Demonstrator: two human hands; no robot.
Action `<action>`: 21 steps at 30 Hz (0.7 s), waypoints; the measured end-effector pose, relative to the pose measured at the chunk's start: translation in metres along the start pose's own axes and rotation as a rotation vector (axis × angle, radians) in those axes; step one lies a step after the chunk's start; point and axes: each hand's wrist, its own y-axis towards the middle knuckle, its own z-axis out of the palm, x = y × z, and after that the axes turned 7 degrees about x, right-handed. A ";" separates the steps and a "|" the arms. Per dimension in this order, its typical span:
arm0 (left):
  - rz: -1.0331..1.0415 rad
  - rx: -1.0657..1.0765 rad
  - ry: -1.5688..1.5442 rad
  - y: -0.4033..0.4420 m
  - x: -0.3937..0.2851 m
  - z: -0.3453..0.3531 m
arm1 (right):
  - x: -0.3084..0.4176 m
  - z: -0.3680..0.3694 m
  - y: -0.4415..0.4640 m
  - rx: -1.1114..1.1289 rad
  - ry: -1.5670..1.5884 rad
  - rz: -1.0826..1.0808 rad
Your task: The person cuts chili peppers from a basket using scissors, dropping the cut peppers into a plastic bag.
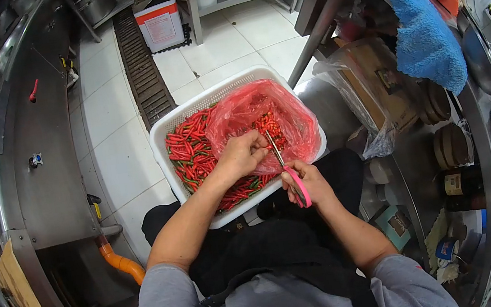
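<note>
A white plastic basket [164,158] full of red and green chilies [189,147] rests in front of me. On its right side lies an open, translucent red plastic bag [227,115] with cut chili pieces [269,126] inside. My left hand [244,154] is over the bag's near edge, fingers pinched together; what they hold is too small to make out. My right hand [308,183] grips scissors with pink handles [298,187], and the blades point away from me into the bag, right beside my left fingertips.
Steel counter [51,181] at left, with an orange pipe [119,262] below. A floor drain [141,67] and white bucket [161,27] lie ahead. At right are a steel table leg [317,39], a blue towel [422,28], plastic-wrapped cardboard [374,85] and shelves with bottles [460,182].
</note>
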 end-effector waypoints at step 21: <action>0.045 -0.044 -0.020 -0.004 -0.007 0.006 | -0.009 0.000 -0.009 -0.020 -0.085 -0.039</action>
